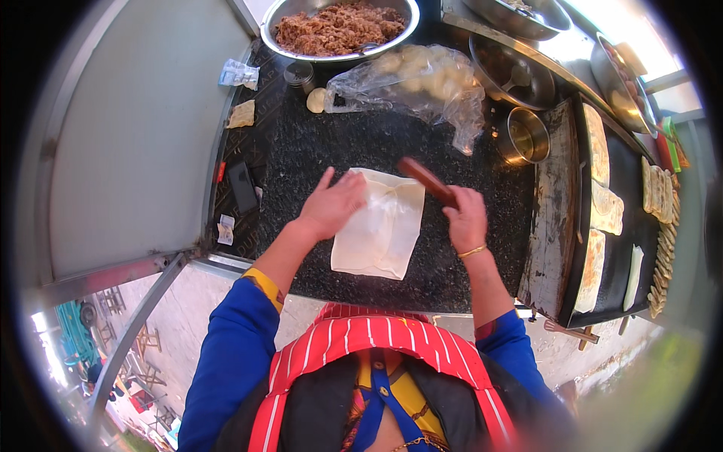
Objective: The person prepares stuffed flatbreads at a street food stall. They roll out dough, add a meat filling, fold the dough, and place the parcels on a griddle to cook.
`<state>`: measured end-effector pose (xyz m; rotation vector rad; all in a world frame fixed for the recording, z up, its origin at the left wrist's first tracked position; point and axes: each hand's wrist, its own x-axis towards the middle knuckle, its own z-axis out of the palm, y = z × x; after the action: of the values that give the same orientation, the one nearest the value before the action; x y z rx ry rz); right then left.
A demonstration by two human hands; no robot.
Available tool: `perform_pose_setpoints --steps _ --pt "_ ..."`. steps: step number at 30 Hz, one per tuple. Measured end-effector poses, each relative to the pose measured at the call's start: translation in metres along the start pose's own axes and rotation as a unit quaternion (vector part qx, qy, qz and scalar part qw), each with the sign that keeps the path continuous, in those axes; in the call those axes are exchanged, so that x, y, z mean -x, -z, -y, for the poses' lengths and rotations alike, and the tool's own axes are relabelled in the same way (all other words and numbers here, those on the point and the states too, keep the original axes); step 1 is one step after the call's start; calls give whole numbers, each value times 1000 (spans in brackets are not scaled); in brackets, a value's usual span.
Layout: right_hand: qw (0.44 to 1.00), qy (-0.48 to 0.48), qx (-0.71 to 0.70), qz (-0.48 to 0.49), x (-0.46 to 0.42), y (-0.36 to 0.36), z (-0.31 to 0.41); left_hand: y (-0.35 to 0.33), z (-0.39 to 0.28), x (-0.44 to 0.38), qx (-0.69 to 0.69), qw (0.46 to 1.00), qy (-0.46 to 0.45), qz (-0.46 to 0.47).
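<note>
A flat, roughly rectangular sheet of pale dough [377,231] lies on the black speckled stone worktop [316,141]. My left hand [338,204] rests at its upper left edge, fingers spread and slightly blurred, holding nothing. In my right hand [467,217] is one end of a brown wooden rolling pin [427,182]; its far end reaches over the dough's upper right corner. Above the dough lies a clear plastic bag [418,79] with several pale dough balls, and one dough ball [316,100] sits beside it.
A steel bowl of reddish-brown filling [339,31] stands at the back. A small metal pot [525,137] and a dark bowl [511,76] are at the back right. The griddle [621,248] on the right bears flatbreads [591,271]. A phone [242,186] and banknotes [239,74] lie left.
</note>
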<state>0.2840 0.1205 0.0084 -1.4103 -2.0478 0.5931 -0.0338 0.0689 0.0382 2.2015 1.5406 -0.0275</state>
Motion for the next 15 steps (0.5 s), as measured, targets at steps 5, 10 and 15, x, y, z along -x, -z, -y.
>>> perform_pose_setpoints --steps 5,10,15 --pt "994 74 46 71 -7 -30 47 -6 1 5 15 974 92 -208" --pt "983 -23 181 25 1 -53 44 -21 -13 -20 -101 963 152 -198" --pt "953 -64 295 -1 -40 -61 37 -15 -9 -59 -125 948 225 -189"
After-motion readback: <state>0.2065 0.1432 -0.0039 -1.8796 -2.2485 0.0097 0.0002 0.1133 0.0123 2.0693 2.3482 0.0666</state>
